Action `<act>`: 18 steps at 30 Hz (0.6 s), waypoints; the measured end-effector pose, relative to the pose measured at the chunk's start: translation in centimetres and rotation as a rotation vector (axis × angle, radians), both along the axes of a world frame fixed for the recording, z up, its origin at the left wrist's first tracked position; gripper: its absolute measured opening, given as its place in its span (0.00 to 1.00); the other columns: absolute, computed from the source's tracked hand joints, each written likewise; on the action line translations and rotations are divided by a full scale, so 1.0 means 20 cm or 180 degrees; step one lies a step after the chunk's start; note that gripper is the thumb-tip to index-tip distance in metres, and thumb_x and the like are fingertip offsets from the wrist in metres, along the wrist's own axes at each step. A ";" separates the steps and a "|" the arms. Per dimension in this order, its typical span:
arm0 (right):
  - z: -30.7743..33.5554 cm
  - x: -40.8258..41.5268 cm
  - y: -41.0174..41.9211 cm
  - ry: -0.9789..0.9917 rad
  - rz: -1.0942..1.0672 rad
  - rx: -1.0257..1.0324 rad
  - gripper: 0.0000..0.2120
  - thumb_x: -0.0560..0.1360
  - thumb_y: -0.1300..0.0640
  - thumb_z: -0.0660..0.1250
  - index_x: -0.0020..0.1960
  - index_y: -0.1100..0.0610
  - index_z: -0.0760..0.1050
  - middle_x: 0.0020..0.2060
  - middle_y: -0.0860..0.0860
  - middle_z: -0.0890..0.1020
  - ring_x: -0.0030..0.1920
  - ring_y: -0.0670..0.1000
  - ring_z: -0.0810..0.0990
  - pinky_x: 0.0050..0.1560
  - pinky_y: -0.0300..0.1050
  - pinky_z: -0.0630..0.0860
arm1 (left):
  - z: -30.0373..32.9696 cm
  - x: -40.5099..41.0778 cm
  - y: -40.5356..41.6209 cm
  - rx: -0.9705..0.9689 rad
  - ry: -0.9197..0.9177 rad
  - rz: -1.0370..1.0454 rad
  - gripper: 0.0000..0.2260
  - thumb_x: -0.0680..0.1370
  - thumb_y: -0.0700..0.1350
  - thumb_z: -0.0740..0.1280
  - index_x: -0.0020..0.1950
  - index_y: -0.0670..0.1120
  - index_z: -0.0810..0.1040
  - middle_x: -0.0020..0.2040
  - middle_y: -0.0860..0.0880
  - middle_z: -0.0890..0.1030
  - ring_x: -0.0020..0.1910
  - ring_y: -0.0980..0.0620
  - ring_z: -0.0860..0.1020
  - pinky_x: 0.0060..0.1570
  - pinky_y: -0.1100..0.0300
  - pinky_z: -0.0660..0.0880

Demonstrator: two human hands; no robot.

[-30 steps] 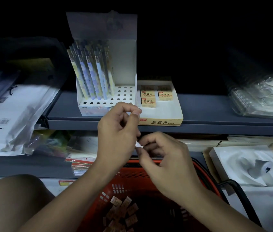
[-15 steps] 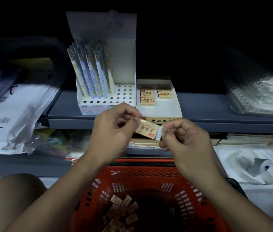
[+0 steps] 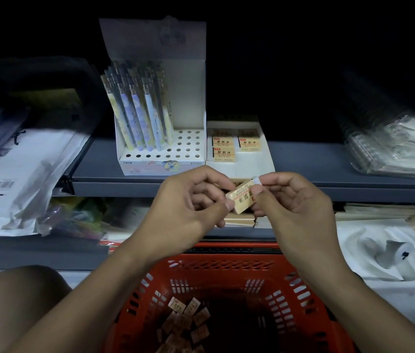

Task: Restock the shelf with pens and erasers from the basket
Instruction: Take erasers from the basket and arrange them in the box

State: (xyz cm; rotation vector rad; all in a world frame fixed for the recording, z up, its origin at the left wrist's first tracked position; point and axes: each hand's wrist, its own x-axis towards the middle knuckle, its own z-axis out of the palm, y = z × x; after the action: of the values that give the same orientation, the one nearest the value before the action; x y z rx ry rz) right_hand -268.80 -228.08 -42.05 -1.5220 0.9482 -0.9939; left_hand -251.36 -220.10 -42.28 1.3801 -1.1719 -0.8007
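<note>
Both hands hold one eraser [image 3: 242, 197] between them, tilted, in front of the shelf [image 3: 328, 169] edge. The left hand [image 3: 188, 212] pinches its lower left end between thumb and curled fingers; the right hand [image 3: 293, 207] pinches its upper right end, where the white tip shows out of the yellow sleeve. Neither hand is loose: each is clamped on the eraser.

Taking the eraser as the landmark: just behind it on the shelf lies the eraser tray [image 3: 242, 166], with three boxed erasers [image 3: 223, 149] at its back and the rest of its floor bare. Left of the tray, touching it, stands the pen box [image 3: 160, 159], its pens [image 3: 137, 110] leaning in the left holes and the right holes free. Below the eraser, under the wrists, is the red basket [image 3: 226, 268], with more erasers [image 3: 183, 322] scattered on its bottom. Far left of the eraser lie plastic bags [image 3: 18, 179]; far right, on the shelf, a stack of wrapped notebooks [image 3: 400, 149], and lower right a white moulded tray [image 3: 389, 250]. A knee [image 3: 18, 301] shows at lower left.
</note>
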 end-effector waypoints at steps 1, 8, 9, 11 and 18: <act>0.00 0.00 0.00 0.0039 0.0053 -0.0005 0.06 0.77 0.58 0.75 0.53 0.52 0.81 0.41 0.50 0.87 0.41 0.51 0.86 0.45 0.42 0.83 | 0.00 -0.01 0.00 0.0005 -0.0004 -0.0018 0.08 0.77 0.34 0.75 0.54 0.42 0.82 0.40 0.43 0.85 0.34 0.43 0.85 0.38 0.52 0.82; 0.01 0.01 0.03 0.0070 0.0427 -0.0031 0.12 0.74 0.60 0.77 0.57 0.51 0.84 0.45 0.51 0.87 0.47 0.50 0.87 0.53 0.46 0.84 | -0.02 -0.06 0.00 -0.0069 -0.0182 -0.0085 0.10 0.74 0.37 0.78 0.47 0.41 0.78 0.38 0.45 0.83 0.33 0.40 0.79 0.35 0.48 0.78; 0.01 0.01 0.04 0.0034 0.0448 0.0023 0.13 0.74 0.62 0.77 0.57 0.52 0.83 0.46 0.51 0.87 0.48 0.49 0.87 0.54 0.45 0.84 | -0.02 -0.06 0.00 -0.0109 -0.0224 -0.0063 0.09 0.75 0.37 0.78 0.46 0.41 0.78 0.38 0.44 0.82 0.33 0.37 0.78 0.34 0.47 0.77; 0.01 0.01 0.03 -0.0016 0.0453 0.0112 0.15 0.73 0.63 0.78 0.57 0.54 0.84 0.49 0.51 0.87 0.51 0.48 0.87 0.57 0.43 0.83 | -0.01 -0.06 0.00 -0.0199 -0.0328 -0.0002 0.09 0.75 0.38 0.78 0.45 0.41 0.78 0.38 0.45 0.82 0.35 0.37 0.79 0.33 0.44 0.77; 0.03 -0.01 0.00 0.0367 0.0643 0.0011 0.13 0.73 0.63 0.78 0.55 0.51 0.86 0.51 0.47 0.87 0.52 0.45 0.86 0.58 0.47 0.84 | -0.02 -0.05 0.01 -0.0343 -0.0844 0.0036 0.12 0.73 0.41 0.79 0.40 0.42 0.76 0.38 0.49 0.83 0.33 0.46 0.80 0.33 0.44 0.77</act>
State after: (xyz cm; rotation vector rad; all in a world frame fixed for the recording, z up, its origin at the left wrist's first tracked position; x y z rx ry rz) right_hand -268.98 -228.04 -41.42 -1.6503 0.8556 -0.7671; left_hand -252.30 -219.87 -42.65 1.4317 -1.3892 -0.5486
